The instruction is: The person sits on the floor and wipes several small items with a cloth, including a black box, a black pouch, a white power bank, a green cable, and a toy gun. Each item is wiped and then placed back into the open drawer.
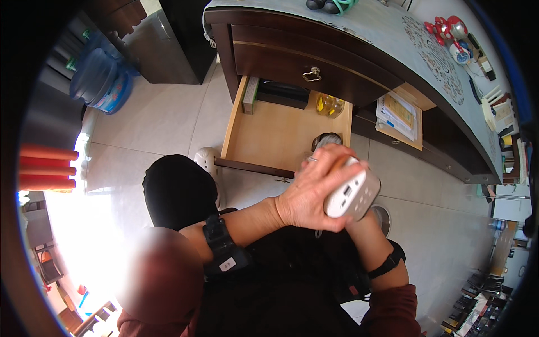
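Note:
My left hand (309, 189) grips a white and beige box-shaped device (353, 191) with ports and sockets, its thumb and fingers spread around the body. My right forearm reaches up behind the device; the right hand is largely hidden there, so its hold cannot be told. Just beyond the hands is an open wooden drawer (273, 135). It holds a narrow box (250, 96), a black case (283, 93), yellow-tinted clear containers (329, 105) and a dark and grey item (327, 141) partly covered by my fingers.
Above the drawer stands a dark wood cabinet (273, 50) with a cloth-covered top. Papers (398, 111) lie in another open drawer at right. Large blue water bottles (103, 84) stand on the tiled floor at upper left. My knee is beside the drawer's front left corner.

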Motion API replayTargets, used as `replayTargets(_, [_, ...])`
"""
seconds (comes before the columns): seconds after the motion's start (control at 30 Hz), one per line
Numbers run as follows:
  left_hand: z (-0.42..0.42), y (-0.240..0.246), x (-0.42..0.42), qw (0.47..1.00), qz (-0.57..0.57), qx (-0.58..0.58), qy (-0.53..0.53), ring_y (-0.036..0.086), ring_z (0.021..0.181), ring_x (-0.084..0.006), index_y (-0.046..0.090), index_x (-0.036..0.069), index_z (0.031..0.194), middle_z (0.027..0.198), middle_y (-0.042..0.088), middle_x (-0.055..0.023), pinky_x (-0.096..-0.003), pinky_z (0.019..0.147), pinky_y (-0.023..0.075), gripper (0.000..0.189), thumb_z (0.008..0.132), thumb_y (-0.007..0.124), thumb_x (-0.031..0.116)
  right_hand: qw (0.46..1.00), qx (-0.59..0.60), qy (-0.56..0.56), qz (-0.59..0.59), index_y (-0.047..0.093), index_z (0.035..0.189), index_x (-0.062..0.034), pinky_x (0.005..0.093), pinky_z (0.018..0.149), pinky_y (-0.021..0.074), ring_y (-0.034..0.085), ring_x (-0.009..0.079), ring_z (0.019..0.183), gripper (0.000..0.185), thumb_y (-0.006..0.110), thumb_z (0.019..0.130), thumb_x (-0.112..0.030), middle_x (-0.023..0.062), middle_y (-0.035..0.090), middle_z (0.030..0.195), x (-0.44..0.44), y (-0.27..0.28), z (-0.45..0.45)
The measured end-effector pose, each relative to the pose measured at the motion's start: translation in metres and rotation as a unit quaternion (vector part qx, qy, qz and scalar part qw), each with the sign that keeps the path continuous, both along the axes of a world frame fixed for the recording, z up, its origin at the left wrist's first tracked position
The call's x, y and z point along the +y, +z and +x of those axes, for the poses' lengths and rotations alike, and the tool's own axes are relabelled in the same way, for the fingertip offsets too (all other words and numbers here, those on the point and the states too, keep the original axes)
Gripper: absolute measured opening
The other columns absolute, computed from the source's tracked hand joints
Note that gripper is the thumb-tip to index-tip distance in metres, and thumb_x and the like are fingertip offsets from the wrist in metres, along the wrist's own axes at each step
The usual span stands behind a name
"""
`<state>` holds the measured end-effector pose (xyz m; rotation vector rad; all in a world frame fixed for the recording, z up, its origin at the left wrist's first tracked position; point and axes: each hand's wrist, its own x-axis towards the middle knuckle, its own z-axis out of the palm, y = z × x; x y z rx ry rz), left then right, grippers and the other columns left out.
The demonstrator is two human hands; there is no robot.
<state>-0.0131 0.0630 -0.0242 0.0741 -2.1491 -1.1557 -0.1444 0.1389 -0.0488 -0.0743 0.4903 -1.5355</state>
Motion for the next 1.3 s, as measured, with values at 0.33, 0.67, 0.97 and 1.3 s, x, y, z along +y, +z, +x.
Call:
replayTargets(0.33, [0.041,-0.014,-0.023,0.983,0.119,-0.135,0.032,0.037,0.126,-0.0314,0.021,-0.002,0.142,0.135,0.030,-0.0220,-0.0376,0.103,0.0347,0.085,0.078,0.069,0.026,0.968,0.185,-0.051,0.162,0.042,0.131,-0.0026,0.0392,0.093,0.0471,0.056,0.0231,0.111,0.079,0.032,0.087,-0.068,0.0122,0.055,0.122,0.013,0.009,0.005])
replayTargets(0.67, [0.022,-0.038,-0.077,0.856,0.435,-0.243,0.140,0.051,0.112,-0.0218,0.030,-0.001,0.136,0.122,0.052,-0.0137,-0.0333,0.097,0.0409,0.082,0.072,0.078,0.017,0.716,0.562,-0.112,0.399,0.056,0.102,0.0073,0.0348,0.071,0.0475,0.061,0.0252,0.084,0.061,0.053,0.089,-0.052,0.0158,0.064,0.089,-0.005,0.048,0.003])
replayTargets(0.97, [-0.117,-0.131,-0.119,0.900,-0.087,-0.390,0.174,0.038,0.111,-0.0377,0.035,0.023,0.134,0.121,0.037,-0.0162,-0.0443,0.097,0.0375,0.091,0.056,0.079,0.007,0.793,0.446,-0.321,0.264,0.054,0.102,0.0026,0.0269,0.041,0.0461,0.057,0.0164,0.051,0.048,0.053,0.090,-0.044,0.0104,0.060,0.075,0.016,0.100,-0.046])
replayTargets(1.3, [-0.162,-0.207,-0.126,0.933,-0.067,-0.341,0.093,0.033,0.123,-0.0399,0.030,0.014,0.138,0.129,0.032,-0.0175,-0.0437,0.101,0.0361,0.093,0.059,0.076,-0.001,0.816,0.421,-0.240,0.314,0.048,0.111,0.0052,0.0277,0.046,0.0488,0.060,0.0210,0.057,0.053,0.054,0.089,-0.042,0.0172,0.062,0.084,0.041,0.089,-0.068])
